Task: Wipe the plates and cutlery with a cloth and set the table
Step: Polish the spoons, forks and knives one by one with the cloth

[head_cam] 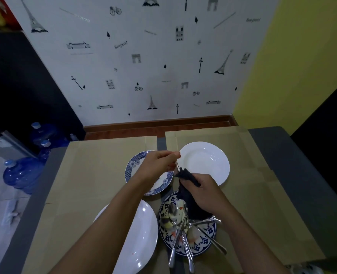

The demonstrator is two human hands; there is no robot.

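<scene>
Brown cardboard sheets (96, 175) cover most of the grey tabletop (286, 155) in front of you. Your left hand (159, 165) is raised above the plates and pinches the thin metal stem of a piece of cutlery (177, 165) between fingertips and thumb. Its working end is buried in fabric, so it may be a fork or a spoon; you cannot tell from this view. Your right hand (202, 191) is clenched round a dark cloth (186, 181), which it bunches about the lower end of that piece. The rest of the cloth hangs down onto the far side of the blue floral plate (204, 244).

That floral plate sits nearest you, at the centre. It holds a loose heap of spoons and forks (180, 232), whose handles fan out over its near rim. Just to its left lies a near white plate (142, 240), partly hidden under your left forearm. Farther away, a blue-rimmed plate (132, 165) lies beneath your left hand. A far white plate (205, 163) lies just beside it to the right, beyond your right hand. All four plates rest flat on the cardboard.

On the floor to your left stand blue water bottles (21, 175). White wallpaper (144, 66) printed with towers and bicycles rises behind the tabletop.
</scene>
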